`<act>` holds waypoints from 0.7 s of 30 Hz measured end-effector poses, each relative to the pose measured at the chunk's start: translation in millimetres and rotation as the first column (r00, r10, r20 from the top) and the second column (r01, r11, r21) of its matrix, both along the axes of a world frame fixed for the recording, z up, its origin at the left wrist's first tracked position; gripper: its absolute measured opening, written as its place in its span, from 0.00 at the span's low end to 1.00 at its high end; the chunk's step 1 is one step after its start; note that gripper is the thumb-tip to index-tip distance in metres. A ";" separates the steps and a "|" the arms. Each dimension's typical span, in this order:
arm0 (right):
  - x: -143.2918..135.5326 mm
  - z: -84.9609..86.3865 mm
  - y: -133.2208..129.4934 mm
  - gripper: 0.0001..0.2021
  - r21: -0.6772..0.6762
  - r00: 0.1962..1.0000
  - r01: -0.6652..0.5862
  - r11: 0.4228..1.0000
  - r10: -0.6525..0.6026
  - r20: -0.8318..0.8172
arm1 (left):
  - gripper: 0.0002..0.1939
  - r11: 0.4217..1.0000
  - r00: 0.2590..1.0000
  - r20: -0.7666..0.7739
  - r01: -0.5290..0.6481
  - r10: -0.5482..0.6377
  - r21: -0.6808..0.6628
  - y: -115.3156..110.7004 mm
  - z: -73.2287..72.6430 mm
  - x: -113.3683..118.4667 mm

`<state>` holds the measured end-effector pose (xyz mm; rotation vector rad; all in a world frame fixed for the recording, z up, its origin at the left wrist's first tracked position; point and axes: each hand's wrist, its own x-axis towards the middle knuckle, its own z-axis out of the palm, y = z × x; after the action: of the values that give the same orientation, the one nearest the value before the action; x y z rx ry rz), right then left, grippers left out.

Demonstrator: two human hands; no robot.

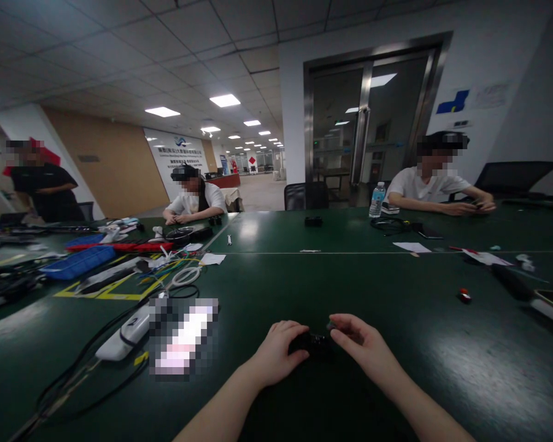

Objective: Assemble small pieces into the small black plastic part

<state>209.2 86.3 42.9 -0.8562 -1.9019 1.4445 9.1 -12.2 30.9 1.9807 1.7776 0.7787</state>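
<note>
left hand [280, 351]: clasping black item [319, 341] | right hand [365, 345]: pinching small dark piece [330, 326] | the two seemingly separate; extent done or left unclear

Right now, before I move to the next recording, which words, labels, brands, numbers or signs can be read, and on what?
"2": white power strip.
"有限公司": end of the top line on the wall sign; the rest is too blurred.
Bottle label, wall papers: too small or blurred.
</note>
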 end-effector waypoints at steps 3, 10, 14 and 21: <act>2.8 4.3 0.0 0.17 -0.073 0.999 0.030 0.997 -0.033 -0.029 | 0.22 1.000 1.000 -0.004 -0.014 0.014 -0.028 -0.9 1.7 0.2; 6.0 14.0 -1.7 0.21 -0.234 0.988 0.114 0.966 -0.134 -0.074 | 0.23 0.999 1.000 0.010 -0.020 0.020 -0.027 -1.1 5.6 1.6; 5.7 13.5 -0.6 0.21 -0.286 0.978 0.128 0.950 -0.168 -0.122 | 0.23 0.999 1.000 0.014 -0.018 0.019 -0.042 -2.2 9.7 3.0; 7.8 15.4 0.7 0.20 -0.339 0.970 0.113 0.934 -0.178 -0.168 | 0.22 1.000 1.000 0.018 -0.010 0.010 -0.016 -1.9 5.9 1.7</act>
<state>217.0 87.0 58.3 -0.9442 -1.4432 1.7111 10.8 -14.1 36.9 1.9499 1.7793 0.7812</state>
